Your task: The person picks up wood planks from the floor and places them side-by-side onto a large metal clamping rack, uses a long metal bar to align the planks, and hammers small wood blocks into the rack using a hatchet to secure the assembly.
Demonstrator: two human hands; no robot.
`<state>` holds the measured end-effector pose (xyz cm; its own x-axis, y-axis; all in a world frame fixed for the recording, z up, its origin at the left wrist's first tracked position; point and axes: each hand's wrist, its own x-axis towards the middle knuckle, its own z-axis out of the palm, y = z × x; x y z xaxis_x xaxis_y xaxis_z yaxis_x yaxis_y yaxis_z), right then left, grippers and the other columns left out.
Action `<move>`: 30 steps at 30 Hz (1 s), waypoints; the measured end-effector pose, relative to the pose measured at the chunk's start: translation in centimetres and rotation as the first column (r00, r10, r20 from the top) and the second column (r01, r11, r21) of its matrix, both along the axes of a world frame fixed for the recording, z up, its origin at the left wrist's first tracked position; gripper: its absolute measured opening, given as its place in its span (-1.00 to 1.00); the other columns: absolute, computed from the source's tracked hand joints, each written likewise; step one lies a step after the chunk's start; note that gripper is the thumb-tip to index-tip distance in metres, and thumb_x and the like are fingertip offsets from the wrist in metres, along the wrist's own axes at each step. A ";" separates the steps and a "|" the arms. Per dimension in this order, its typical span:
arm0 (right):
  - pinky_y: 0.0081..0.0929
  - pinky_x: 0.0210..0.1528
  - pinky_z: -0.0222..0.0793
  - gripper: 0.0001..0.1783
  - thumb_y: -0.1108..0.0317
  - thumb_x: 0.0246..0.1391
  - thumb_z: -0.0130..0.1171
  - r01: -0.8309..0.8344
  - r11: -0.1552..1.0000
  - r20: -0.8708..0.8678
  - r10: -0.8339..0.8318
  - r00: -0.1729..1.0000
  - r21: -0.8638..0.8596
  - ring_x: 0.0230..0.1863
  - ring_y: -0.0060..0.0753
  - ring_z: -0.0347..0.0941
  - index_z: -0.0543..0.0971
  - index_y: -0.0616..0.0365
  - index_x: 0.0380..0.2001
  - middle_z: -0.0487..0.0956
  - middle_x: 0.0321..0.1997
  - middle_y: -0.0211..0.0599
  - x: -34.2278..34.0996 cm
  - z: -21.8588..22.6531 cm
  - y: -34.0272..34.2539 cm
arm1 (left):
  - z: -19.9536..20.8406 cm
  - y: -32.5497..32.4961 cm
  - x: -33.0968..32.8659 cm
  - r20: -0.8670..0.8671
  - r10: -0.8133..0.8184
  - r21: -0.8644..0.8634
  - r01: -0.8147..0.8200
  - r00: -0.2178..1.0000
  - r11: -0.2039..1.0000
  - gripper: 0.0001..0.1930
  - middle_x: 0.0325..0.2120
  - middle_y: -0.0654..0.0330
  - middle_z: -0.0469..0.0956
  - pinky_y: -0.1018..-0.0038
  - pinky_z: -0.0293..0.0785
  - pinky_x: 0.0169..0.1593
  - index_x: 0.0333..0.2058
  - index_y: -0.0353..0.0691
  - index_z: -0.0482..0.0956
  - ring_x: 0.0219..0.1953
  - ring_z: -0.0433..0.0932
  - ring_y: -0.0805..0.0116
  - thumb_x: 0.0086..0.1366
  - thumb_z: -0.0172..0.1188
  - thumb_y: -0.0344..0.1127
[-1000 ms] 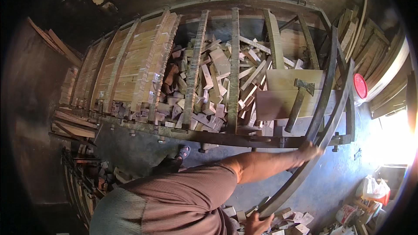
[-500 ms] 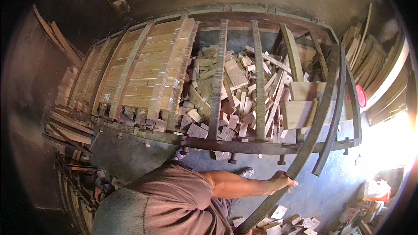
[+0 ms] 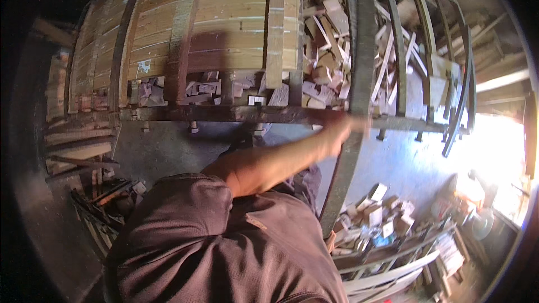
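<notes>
A long, dark, flat bar (image 3: 362,39) slants up across the frame of a large clamp rack (image 3: 224,113). My left hand (image 3: 349,127) is on the bar at the level of the rack's near rail; it is blurred but appears closed round it. Lower down, a small part of my right hand (image 3: 330,241) shows at the bar's edge, its fingers curled against it and the rest hidden by my shirt and the bar. Under the rack's crossbars at left lies a panel of pale boards (image 3: 230,28).
Loose wood offcuts (image 3: 331,39) lie heaped beneath the rack's right part. Another pile of blocks (image 3: 387,213) sits on the floor at lower right, by a curved slatted frame (image 3: 387,275). Timber strips (image 3: 78,154) are stacked at left. Bolts (image 3: 258,129) stick out below the near rail.
The bar has swung left, from the rack's right end towards its middle, and stands more upright. My left hand has moved with it. The view has shifted, showing more floor at lower right.
</notes>
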<state>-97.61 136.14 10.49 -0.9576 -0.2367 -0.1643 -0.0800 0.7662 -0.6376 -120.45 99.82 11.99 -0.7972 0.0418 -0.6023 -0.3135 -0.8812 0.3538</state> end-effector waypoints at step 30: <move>-0.14 0.01 0.45 -0.51 0.29 -0.28 0.41 0.371 0.589 -0.064 -0.475 0.878 0.718 -0.12 0.02 0.56 0.64 0.16 -0.15 0.65 -0.22 -0.11 46.0 12.0 32.6 | -0.1 11.5 32.2 0.075 -0.691 0.106 0.683 0.719 0.723 -0.53 -0.13 0.11 0.61 -0.05 0.38 0.21 -0.10 -0.23 0.55 0.08 0.53 0.08 0.23 0.38 0.02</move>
